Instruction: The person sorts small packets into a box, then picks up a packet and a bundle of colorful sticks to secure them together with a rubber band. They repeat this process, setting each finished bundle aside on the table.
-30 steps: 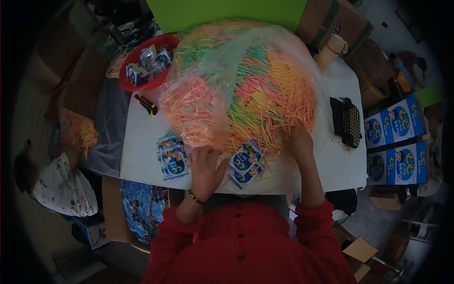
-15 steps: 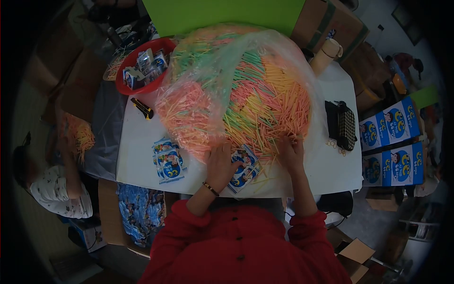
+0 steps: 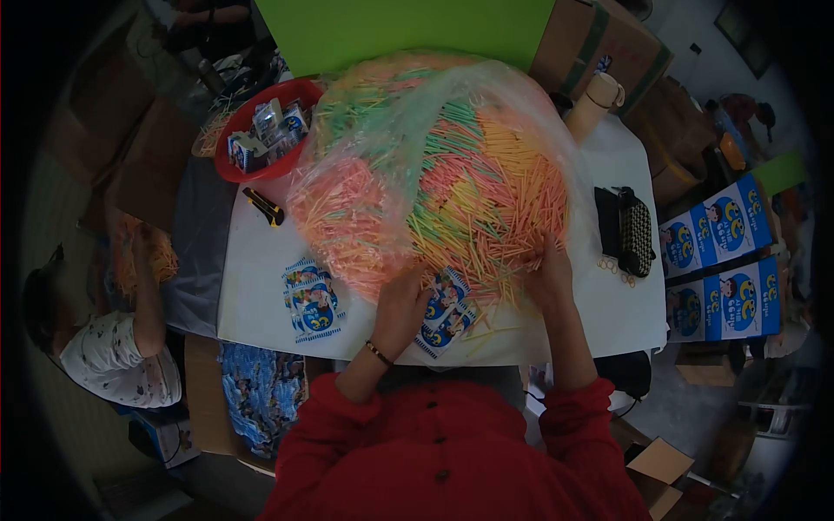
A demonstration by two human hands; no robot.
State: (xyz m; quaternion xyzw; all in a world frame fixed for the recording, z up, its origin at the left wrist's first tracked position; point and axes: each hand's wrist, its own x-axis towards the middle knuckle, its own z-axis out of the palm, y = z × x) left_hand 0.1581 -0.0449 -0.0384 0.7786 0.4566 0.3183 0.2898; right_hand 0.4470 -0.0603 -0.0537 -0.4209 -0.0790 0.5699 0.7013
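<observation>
A large heap of thin coloured sticks (image 3: 486, 187) in pink, orange, yellow and green lies in a clear plastic bag (image 3: 395, 187) on the white table (image 3: 261, 295). My left hand (image 3: 402, 306) is at the heap's near edge, fingers curled together; what they hold is hidden. Just right of it lie blue-and-white printed packets (image 3: 446, 317), partly overlapping. My right hand (image 3: 549, 271) reaches the heap's front right edge, thumb and fingers pinched on sticks there. Several loose sticks lie between my hands. More printed packets (image 3: 313, 302) are stacked left of my left hand.
A red basin (image 3: 228, 161) of small packets and a yellow-black cutter (image 3: 264, 207) are at left. A beige bottle (image 3: 598, 104) and patterned pouch (image 3: 637, 230) stand right. Printed boxes (image 3: 738, 295) are beyond the table. A co-worker (image 3: 122, 356) handles sticks at far left.
My right hand has moved slightly right, its fingertips higher into the heap. My left hand has turned, its fingers more curled. The co-worker's arm has moved, and the whole view has shifted slightly.
</observation>
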